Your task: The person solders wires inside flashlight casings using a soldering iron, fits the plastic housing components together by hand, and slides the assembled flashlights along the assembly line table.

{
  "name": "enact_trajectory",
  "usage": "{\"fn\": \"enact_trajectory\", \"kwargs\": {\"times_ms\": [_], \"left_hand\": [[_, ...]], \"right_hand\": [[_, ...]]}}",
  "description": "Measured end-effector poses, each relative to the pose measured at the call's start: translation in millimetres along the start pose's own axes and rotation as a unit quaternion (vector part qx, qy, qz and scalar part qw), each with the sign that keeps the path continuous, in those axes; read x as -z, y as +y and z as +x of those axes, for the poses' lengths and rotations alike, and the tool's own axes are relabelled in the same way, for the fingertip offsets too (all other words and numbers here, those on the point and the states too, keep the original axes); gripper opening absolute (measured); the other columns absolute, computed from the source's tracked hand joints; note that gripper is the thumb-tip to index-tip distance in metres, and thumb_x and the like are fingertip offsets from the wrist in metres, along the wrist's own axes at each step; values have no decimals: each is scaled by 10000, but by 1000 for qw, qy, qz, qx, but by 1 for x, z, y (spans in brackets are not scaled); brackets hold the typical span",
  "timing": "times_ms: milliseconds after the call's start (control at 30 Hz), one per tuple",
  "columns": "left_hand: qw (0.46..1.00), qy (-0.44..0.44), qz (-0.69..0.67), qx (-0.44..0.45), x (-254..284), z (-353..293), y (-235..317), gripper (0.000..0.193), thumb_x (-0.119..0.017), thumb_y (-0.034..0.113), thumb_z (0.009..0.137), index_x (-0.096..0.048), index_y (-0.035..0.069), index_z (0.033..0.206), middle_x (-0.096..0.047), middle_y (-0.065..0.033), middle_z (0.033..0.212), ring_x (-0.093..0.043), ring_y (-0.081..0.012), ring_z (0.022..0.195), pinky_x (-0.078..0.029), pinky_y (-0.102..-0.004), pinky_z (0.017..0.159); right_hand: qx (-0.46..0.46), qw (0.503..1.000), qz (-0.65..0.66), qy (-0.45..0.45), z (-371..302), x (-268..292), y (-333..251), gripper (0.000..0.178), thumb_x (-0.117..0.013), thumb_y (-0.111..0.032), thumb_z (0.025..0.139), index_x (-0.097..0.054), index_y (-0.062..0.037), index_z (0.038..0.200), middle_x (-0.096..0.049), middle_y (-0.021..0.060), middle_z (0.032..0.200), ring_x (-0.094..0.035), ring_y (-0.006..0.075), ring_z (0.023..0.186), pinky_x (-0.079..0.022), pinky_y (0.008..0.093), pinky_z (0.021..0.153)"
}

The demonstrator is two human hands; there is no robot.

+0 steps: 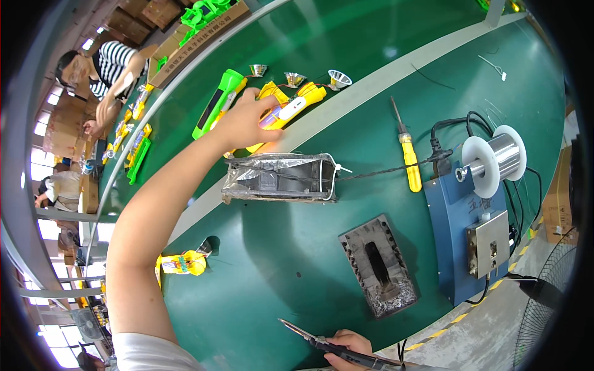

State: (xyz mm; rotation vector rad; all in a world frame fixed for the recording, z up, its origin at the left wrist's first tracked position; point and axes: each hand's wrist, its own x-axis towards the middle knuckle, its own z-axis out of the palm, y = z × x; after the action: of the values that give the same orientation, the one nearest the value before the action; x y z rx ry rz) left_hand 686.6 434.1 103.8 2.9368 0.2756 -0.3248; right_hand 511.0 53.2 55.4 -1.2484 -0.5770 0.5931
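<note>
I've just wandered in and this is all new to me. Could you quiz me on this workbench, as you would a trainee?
1. What does the person's right grip hold?
2. True or false: the white plastic spool of silvery wire is left of the yellow-handled metal screwdriver.
3. How many silver, bowl-shaped reflectors stand in the row just beyond the left grip?

Key:
1. A black-handled soldering iron with a pointed metal tip.
2. False; the spool is to the right.
3. Three.

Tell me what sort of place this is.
Likely an electronics assembly workshop: a white spool of silver wire, a slim black soldering iron in your right hand, and yellow plastic lamp bodies wired to silver cone-shaped reflectors.
</note>
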Motion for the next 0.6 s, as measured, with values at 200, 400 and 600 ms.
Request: {"fn": "enact_trajectory", "kwargs": {"times_ms": [200, 400, 600], "left_hand": [[998, -49, -32, -7, 6, 0, -27, 555, -619, 357, 629, -451, 119, 1101, -344, -229, 1127, -384, -346, 1047, -341, -351, 879], [993, -102, -36, 41, 12, -20, -37, 613, -620, 303, 650, -393, 46, 1159, -362, -182, 1110, -394, -300, 1043, -308, -316, 907], [988, -103, -69, 91, 35, -43, -37, 675, -593, 297, 667, -318, 30, 1223, -340, -170, 1153, -358, -282, 1098, -284, -309, 930]], "right_hand": [[1, 1000, 21, 5, 0, -3, 1, 244, -633, -52, 657, -541, -2, 877, -493, 99, 605, -460, 199, 483, -352, 278, 450], [5, 1000, 18, 9, 3, -3, 1, 237, -629, -48, 655, -543, -2, 872, -490, 98, 600, -454, 197, 477, -351, 279, 450], [-5, 1000, 11, 3, 0, -1, -2, 248, -625, -60, 664, -540, 0, 889, -490, 101, 603, -456, 204, 479, -354, 284, 455]]}}
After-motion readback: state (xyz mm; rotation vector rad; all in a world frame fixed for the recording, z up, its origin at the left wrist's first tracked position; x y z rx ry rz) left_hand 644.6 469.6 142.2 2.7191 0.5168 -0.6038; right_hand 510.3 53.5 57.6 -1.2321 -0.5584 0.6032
